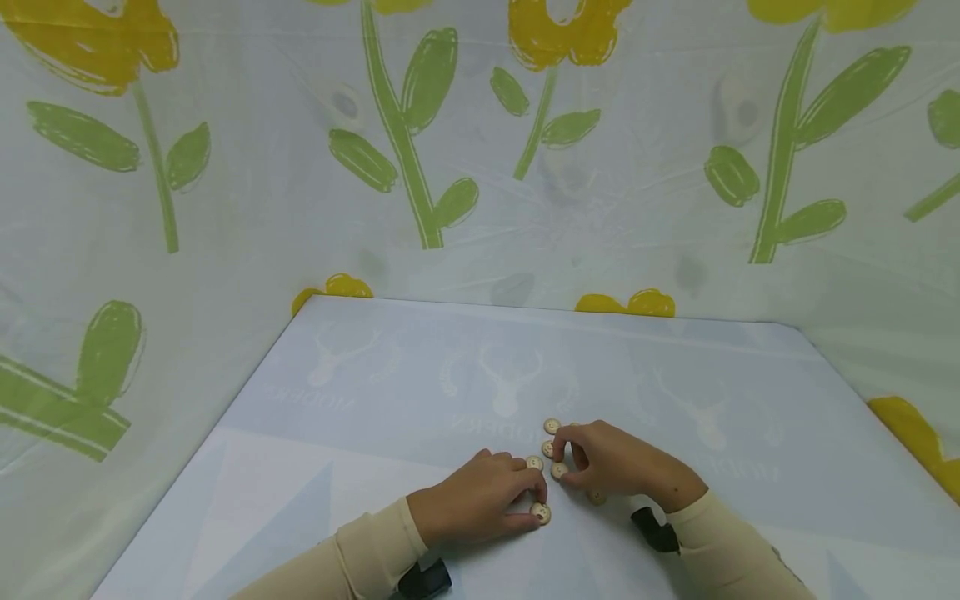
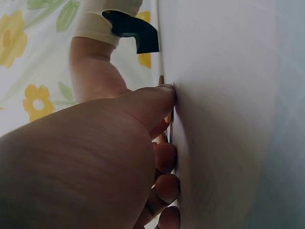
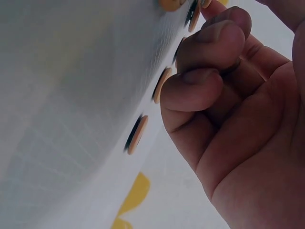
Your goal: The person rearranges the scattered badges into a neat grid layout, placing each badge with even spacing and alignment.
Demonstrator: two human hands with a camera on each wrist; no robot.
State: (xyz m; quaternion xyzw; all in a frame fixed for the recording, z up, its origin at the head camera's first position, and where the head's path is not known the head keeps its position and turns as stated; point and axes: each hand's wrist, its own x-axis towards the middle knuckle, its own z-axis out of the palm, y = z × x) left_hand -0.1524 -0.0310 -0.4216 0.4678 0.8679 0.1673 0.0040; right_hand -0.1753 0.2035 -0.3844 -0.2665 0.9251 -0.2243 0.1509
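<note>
Several round, pale wooden buttons lie on the table around my two hands. My left hand pinches one button between thumb and index finger, low over the tabletop. Another button sits just beyond its knuckles. To the right, the thumb and index fingertips of my right hand hold a button at its edges. Close by its index finger are two more buttons, a nearer one and a farther one. One button is partly hidden beneath the right palm. In the left wrist view the fingers hide the pinched button.
The pale table carries faint deer-head prints and blue triangles. Behind it hangs a white curtain with yellow flowers and green leaves. A black strap shows at the right wrist, and another black piece at the left.
</note>
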